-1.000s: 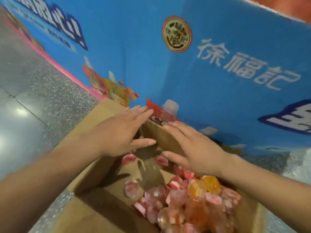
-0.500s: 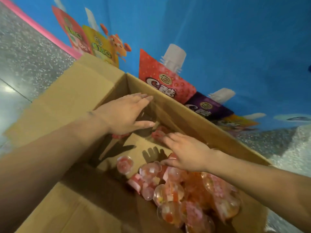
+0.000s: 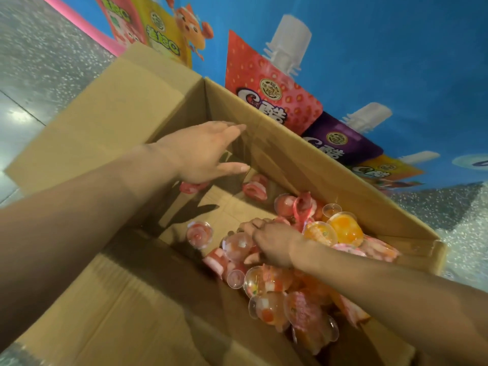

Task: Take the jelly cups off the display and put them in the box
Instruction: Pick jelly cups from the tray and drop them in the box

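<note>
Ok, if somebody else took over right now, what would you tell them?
Left hand: open, fingers straight, over the far corner of the box, holding nothing.
Right hand: down among the jelly cups, fingers curled; unclear if it grips one.
Done: many cups piled in the box's right side.
Left: fetch more; none show on the blue display from here.

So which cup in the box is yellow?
The yellow cup by the far wall of the box, just beyond the right hand; the others are pink, red or paler orange.

Matt brown cardboard box (image 3: 303,157), glossy clear plastic jelly cups (image 3: 239,245), polished speckled floor (image 3: 39,62)
</note>
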The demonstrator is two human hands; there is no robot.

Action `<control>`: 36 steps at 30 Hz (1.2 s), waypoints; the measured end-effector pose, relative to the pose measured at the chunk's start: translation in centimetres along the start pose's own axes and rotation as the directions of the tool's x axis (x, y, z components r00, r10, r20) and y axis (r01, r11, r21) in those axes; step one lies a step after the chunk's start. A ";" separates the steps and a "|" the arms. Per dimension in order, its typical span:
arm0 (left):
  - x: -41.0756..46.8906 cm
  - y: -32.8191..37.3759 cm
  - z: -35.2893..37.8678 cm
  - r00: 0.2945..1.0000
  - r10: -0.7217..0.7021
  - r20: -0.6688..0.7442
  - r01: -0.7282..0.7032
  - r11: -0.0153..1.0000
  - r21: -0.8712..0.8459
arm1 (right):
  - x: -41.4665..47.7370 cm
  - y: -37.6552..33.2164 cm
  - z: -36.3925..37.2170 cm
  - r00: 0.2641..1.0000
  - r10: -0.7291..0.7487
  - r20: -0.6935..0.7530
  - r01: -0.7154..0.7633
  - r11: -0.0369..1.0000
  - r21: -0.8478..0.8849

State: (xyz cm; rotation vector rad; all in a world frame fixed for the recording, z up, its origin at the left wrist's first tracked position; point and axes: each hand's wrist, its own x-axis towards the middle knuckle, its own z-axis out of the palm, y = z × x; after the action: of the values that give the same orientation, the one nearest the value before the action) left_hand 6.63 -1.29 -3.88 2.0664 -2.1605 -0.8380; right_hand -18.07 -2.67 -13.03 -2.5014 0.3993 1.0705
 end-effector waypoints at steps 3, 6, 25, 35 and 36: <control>-0.6 -0.2 0.5 1.000 -0.010 0.007 0.010 1.000 0.002 | 1.1 0.0 1.2 0.999 0.027 -0.037 -0.025 0.998 0.061; -1.0 -0.6 0.8 0.999 -0.030 0.030 0.030 1.000 -0.005 | 2.2 0.0 2.3 0.996 0.089 0.006 -0.089 0.995 0.048; -3.4 -1.1 2.4 0.943 -0.311 0.119 0.297 0.626 -0.721 | -1.7 2.4 -6.0 0.824 0.414 -0.387 0.391 0.078 0.917; -2.9 -0.3 3.3 0.955 -0.209 0.211 0.280 0.401 -0.872 | -1.6 0.5 -7.6 0.783 0.422 -0.456 0.480 0.057 0.876; -2.9 -0.1 3.2 0.952 -0.231 0.200 0.280 0.392 -0.876 | -1.5 0.4 -7.5 0.782 0.423 -0.457 0.481 0.056 0.875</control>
State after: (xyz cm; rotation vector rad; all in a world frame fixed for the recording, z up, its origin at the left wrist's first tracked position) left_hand 5.80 2.51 -5.64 1.7048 -0.8868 -1.6148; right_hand -14.57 -6.30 -7.28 -1.2768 0.8875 -0.3304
